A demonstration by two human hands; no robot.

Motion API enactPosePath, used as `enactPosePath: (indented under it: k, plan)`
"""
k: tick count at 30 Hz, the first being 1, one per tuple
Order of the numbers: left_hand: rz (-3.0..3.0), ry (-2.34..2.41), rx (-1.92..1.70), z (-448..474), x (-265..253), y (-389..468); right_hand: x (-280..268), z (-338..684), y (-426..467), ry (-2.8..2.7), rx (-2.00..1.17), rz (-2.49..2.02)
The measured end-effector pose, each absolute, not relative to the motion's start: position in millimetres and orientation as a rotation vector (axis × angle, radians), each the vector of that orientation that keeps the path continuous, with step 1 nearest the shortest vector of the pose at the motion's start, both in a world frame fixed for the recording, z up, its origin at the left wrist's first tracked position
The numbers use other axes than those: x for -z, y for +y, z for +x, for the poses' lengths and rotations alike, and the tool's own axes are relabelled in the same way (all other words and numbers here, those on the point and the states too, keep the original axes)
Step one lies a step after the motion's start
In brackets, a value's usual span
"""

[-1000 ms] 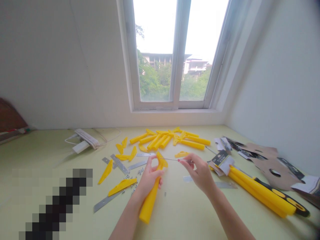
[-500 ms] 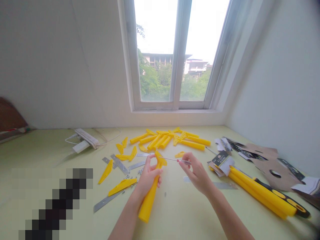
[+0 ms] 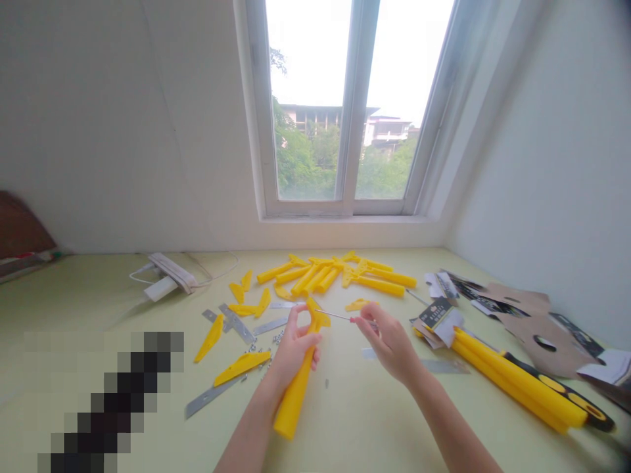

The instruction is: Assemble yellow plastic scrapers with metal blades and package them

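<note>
My left hand is wrapped round a yellow scraper handle, its wide head up and its round grip slanting down toward me. In my right hand is a screwdriver, pinched at its handle, which the fingers mostly hide. The thin shaft runs left, and its tip meets the scraper head. Left of my left hand lie loose yellow head pieces, flat metal blades and a scatter of small screws. Another small yellow piece rests just beyond my right hand.
Several yellow handles lie in a heap near the window wall. At right are cardboard packages, long yellow handles and a black-and-yellow tool. A white power strip with a cord sits at back left. A blade lies behind my right wrist.
The fingers of my right hand have shifted slightly around the screwdriver handle. Its tip stays at the scraper head, and my left hand keeps its hold almost unmoved.
</note>
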State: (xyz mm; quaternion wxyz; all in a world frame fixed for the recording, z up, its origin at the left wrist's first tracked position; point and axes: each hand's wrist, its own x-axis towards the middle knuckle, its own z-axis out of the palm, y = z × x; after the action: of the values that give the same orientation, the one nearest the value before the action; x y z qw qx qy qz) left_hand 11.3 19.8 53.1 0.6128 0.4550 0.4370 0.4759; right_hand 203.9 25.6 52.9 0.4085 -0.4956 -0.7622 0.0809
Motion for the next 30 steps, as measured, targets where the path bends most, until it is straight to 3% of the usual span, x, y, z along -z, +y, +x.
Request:
enactPosePath:
  k: [14, 22, 30]
  plan:
    - [1.043, 0.990, -1.080, 12.5, -52.1, 20.1, -51.1, 206.1, 28.3, -1.919, -0.105, -1.165]
    - [1.042, 1.027, -1.090, 12.5, -56.4, 16.8, -52.5, 202.9, 23.0, -1.912, -0.271, -1.104]
    - [1.068, 1.010, -1.076, 12.6, -54.0, 18.4, -52.7, 206.9, 25.0, -1.868, -0.218, -1.069]
